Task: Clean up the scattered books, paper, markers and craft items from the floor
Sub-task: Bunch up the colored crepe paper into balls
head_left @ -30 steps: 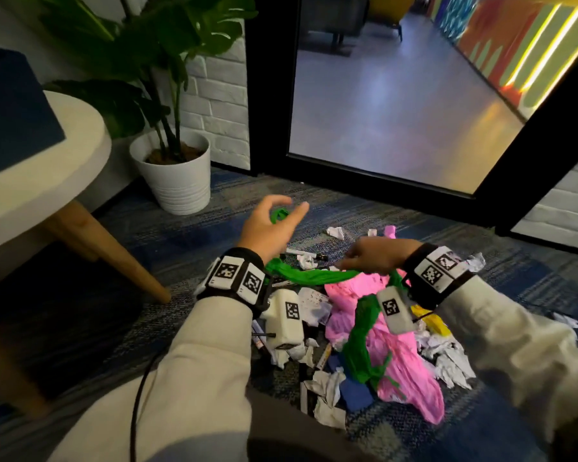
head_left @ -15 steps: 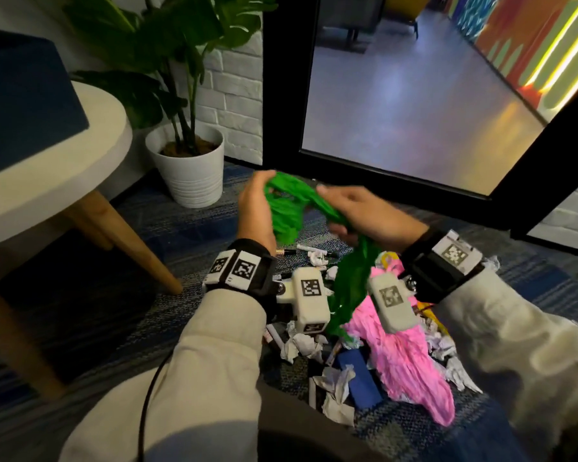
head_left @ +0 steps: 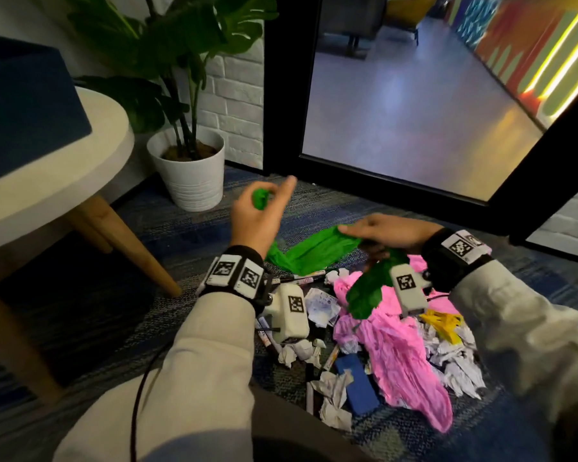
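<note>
1. Blue-grey patterned carpet floor [head_left: 167, 228] runs up to a glass door. A round white tabletop [head_left: 80, 151] on wooden legs stands at left, with a white ribbed plant pot [head_left: 191, 181] behind it.
2. Change: half a second ago both hands met high over the pile, bunching the long green crepe-paper strip [head_left: 314, 251]. Now they sit lower and apart, with the strip drawn out between them.
3. Left hand [head_left: 257, 218]: fingers curled round a wadded end of the strip, index finger raised.
4. Right hand [head_left: 391, 231]: fingertips pinch the strip further along. The loose tail hangs below that wrist over the pile; contact with the pile cannot be told.
5. Judgement: this looks like hand-over-hand gathering. The strip is mostly off the floor but not yet balled or put away.
6. Still on the carpet beneath both wrists: pink crepe-paper sheet [head_left: 397, 358], crumpled white paper scraps [head_left: 457, 365], small blue book [head_left: 357, 388], yellow paper wad [head_left: 441, 323], several markers [head_left: 301, 280]. Most of the task remains.
</note>
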